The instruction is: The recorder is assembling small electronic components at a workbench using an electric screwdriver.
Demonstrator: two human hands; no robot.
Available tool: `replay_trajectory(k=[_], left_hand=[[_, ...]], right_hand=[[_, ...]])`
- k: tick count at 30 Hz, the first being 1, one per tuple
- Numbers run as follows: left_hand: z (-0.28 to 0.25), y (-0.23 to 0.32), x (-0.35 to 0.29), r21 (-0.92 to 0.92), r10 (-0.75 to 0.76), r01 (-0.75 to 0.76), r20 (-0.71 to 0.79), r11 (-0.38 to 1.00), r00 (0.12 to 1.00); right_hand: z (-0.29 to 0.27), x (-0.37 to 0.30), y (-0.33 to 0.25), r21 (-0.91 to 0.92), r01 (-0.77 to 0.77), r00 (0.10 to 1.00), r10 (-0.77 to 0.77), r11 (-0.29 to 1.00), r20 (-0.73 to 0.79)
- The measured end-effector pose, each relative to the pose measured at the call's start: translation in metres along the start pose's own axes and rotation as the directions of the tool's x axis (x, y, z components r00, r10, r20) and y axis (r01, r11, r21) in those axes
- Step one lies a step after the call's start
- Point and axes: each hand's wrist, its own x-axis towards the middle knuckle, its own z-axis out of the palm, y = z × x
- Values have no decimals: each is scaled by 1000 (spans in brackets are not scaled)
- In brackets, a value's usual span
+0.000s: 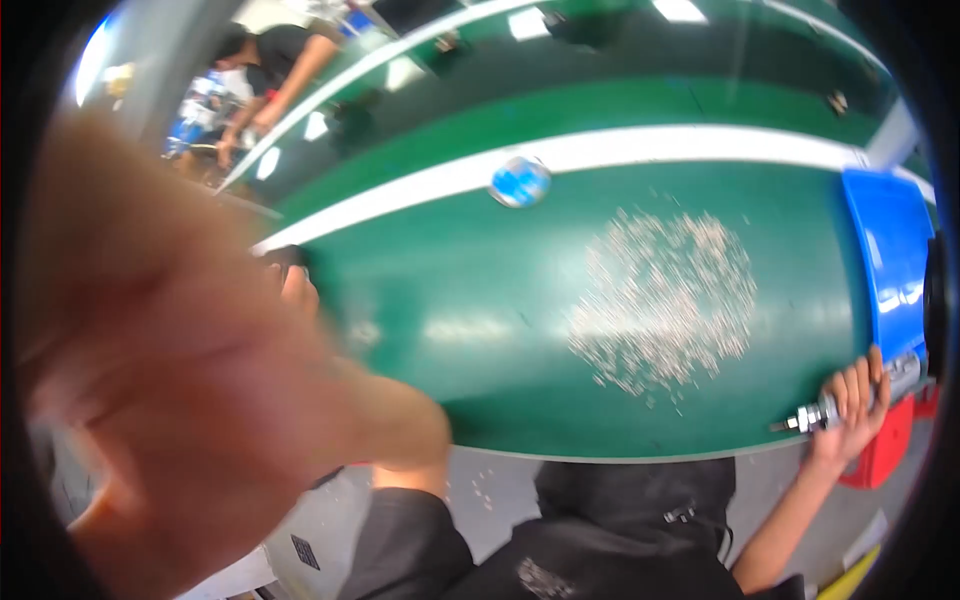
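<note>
My right hand [855, 405] is wrapped round a silver cylindrical tool [818, 414] with a stepped metal front and a thin tip pointing left. It holds the tool over the right end of the green tabletop, close to a blue bin [890, 260]. My left arm is bent up, and a large blurred hand [170, 330], apparently my left, fills the left side close to the camera; its fingers cannot be made out. Many tiny pale, shiny pieces [665, 300] lie spread over the green table [480, 390].
A round blue-and-white item [520, 181] sits at the table's white far edge. Below the blue bin is a red bin [882, 450]. Partly hidden fingers [298, 288] show beside a dark object at the left; whose they are is unclear. Another person [285, 60] works at the far left.
</note>
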Motion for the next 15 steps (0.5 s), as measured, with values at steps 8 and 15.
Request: replay_trajectory(k=[8,15], left_hand=[[8,-51,44,651,-260,-306,624,694,737],[43,-37,43,853,-696,87,355,514,624]], right_hand=[[-22,0,11,1,4,1000,-4,1000,12],[-24,-3,9,26,24,999,-25,999,25]])
